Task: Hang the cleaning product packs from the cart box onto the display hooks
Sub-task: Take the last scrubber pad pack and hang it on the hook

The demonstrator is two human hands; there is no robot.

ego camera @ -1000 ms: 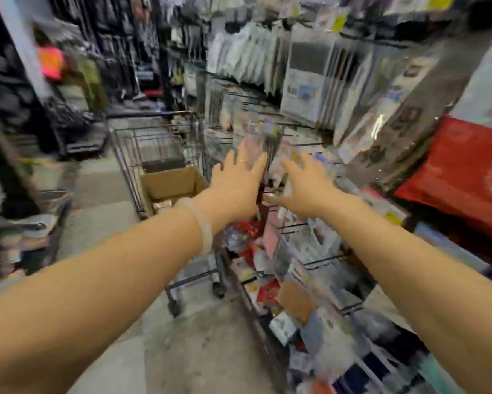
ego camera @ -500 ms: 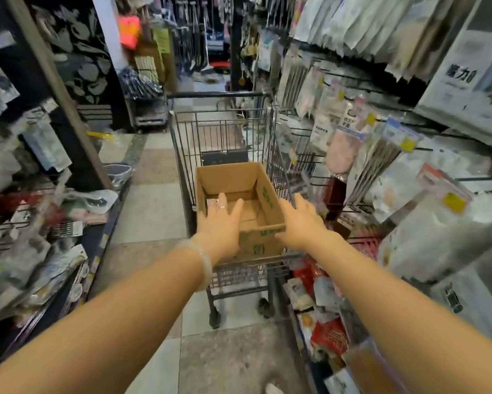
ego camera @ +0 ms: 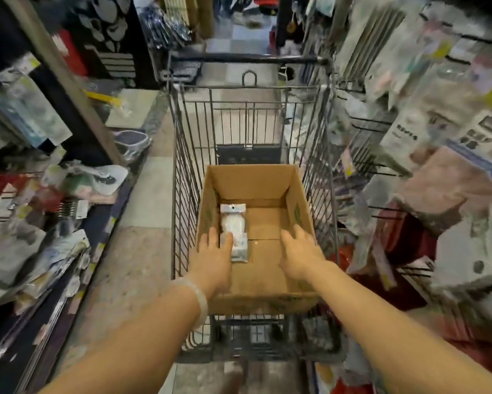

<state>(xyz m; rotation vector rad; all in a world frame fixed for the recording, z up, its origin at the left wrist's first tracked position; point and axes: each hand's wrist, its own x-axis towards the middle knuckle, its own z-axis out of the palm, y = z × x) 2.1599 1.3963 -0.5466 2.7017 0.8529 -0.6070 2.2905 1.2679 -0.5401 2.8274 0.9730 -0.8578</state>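
An open cardboard box sits in a wire shopping cart straight ahead. One white cleaning product pack lies flat on the box floor, left of centre. My left hand reaches into the box, fingers spread, its fingertips on the near end of the pack. My right hand hovers open over the bare box floor to the right, holding nothing. Display hooks with hanging packs fill the rack on the right.
Shelves crowded with packaged goods line the left side. Hanging packs on the right rack press close to the cart. A tiled aisle floor runs between the left shelf and the cart.
Both hands left the rack on the right, swung over to the cart and dropped down into the box. My view turned from the hooks to the cart.
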